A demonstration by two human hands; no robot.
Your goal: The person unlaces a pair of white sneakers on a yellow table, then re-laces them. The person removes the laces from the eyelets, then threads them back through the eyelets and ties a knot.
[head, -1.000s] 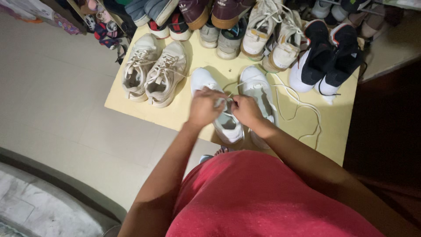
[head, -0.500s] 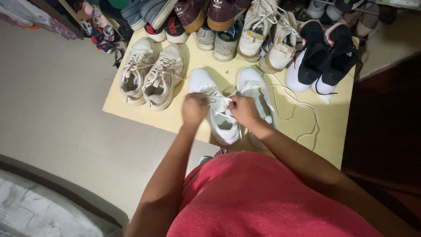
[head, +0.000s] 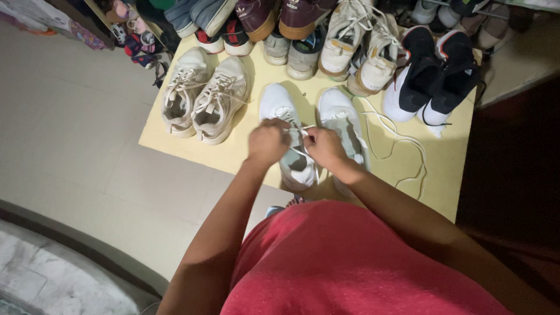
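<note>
White sneaker (head: 290, 153) on yellow board (head: 245, 146), left hand (head: 267, 142) and right hand (head: 325, 147) grip pinching lace (head: 298, 129)

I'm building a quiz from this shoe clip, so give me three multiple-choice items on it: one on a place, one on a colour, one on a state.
1. Where is the white sneaker that both hands work on?
A. on the yellow board
B. on the person's lap
C. on the bare floor tiles

2. What colour is the pair of sneakers at the board's far right?
A. all red
B. black and white
C. green

3. How is the loose lace beside the other white sneaker?
A. tied in a bow
B. trailing slack across the board
C. rolled into a ball

Answers:
1 A: the shoe stands on the board, with the left hand and right hand at its laces.
2 B: black uppers, white soles.
3 B: it runs in open curves over the yellow surface.
</note>
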